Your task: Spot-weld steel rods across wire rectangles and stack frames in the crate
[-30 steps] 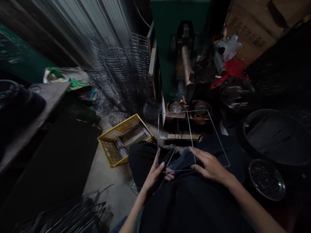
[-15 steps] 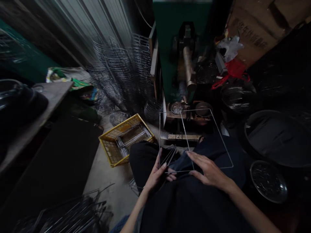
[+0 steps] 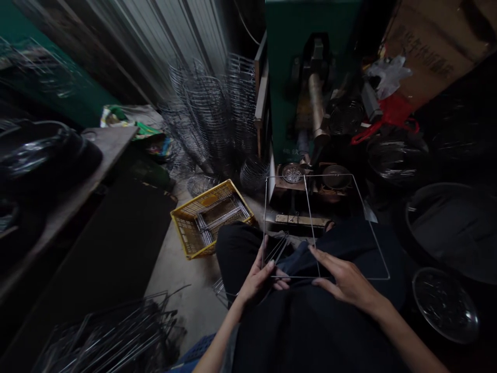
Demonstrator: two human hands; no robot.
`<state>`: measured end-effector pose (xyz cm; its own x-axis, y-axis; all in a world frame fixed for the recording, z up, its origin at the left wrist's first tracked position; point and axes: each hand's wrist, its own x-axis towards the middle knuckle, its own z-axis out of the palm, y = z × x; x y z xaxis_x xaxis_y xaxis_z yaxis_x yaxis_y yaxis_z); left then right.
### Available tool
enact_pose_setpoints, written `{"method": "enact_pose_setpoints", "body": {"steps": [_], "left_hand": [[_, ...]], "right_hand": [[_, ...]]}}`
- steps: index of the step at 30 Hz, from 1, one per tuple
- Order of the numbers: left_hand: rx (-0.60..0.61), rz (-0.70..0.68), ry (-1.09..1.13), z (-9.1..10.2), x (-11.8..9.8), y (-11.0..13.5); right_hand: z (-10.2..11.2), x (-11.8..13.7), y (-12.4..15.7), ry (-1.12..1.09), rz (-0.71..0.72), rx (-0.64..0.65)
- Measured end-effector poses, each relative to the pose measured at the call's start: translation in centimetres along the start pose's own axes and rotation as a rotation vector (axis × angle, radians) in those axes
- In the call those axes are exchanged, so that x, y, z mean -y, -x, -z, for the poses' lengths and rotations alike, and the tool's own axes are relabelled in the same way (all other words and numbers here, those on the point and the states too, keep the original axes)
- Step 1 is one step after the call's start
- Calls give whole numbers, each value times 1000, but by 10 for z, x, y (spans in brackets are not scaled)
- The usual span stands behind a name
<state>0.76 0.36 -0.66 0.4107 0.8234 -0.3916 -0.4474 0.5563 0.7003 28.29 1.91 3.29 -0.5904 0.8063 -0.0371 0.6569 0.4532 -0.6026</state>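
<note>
Since the earlier frames the whole scene sits further right in the picture: the yellow crate (image 3: 209,217), the green machine (image 3: 295,83) and the wire frame (image 3: 373,233) have all slid that way, and both hands lie a little lower. The cross wire (image 3: 310,223) inside the frame runs less slanted than half a second ago. The grip of both hands looks unchanged.

The wire frame lies over the person's lap at lower centre, tilted up and away toward the machine, its near side running between the two hands. The left hand (image 3: 260,277) is closed on the near left corner, thumb on top, and a small bundle of loose wires (image 3: 280,246) fans up from the same fingers. The right hand (image 3: 347,280) rests on the near side just right of the middle, fingers loosely spread. Its forefinger and thumb bracket the near end of the cross wire, but I cannot tell whether they pinch it. The frame's near right corner juts past that hand toward a metal bowl (image 3: 444,305) at lower right.
</note>
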Motion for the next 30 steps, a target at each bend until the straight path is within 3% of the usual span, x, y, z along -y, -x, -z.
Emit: {"method": "enact_pose_setpoints", "body": {"steps": [10, 18, 30], "left_hand": [[-8, -1, -13, -9, -8, 9], [-72, 0, -30, -20, -13, 11], [-62, -24, 2, -30, -14, 15]], "right_hand": [[6, 7, -2, -79, -120, 50], [7, 3, 2, -123, -76, -13], [19, 5, 10, -192, -40, -17]]}}
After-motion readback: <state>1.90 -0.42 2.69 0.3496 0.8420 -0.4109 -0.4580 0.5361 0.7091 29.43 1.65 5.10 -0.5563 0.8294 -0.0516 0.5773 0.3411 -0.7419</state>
